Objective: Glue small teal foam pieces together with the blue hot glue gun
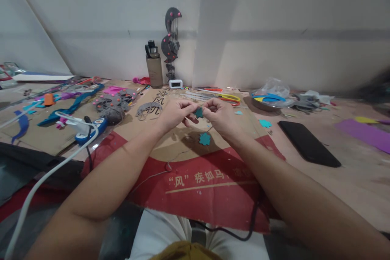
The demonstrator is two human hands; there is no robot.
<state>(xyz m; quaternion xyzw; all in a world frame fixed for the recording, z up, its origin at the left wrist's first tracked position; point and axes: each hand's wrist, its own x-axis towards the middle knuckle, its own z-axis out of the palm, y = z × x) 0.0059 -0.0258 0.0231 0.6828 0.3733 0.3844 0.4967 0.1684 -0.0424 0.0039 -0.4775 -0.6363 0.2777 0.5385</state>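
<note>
Between my two hands, a small dark teal flower-shaped cutout [199, 112] is pinched above the cardboard sheet [170, 146]. My left hand [179, 114] grips its left side with thumb and forefinger, the other fingers curled below. On the opposite edge, the fingertips of my right hand [217, 114] are closed on the same cutout. Just below my hands is a second, brighter teal flower cutout [204, 139]. A thin grey thread [179, 155] trails from near it across the red part of the cardboard toward my left forearm. Whether a needle is in my fingers cannot be made out.
Yellow-handled scissors [230, 98] lie behind my right hand. A bottle [154, 67] and small white clock [176, 84] stand by the wall. Rightward are a phone [307, 142], another teal flower [265, 123] and a bowl [266, 101]. Grey yarn [114, 111] and a power strip [91, 130] lie left.
</note>
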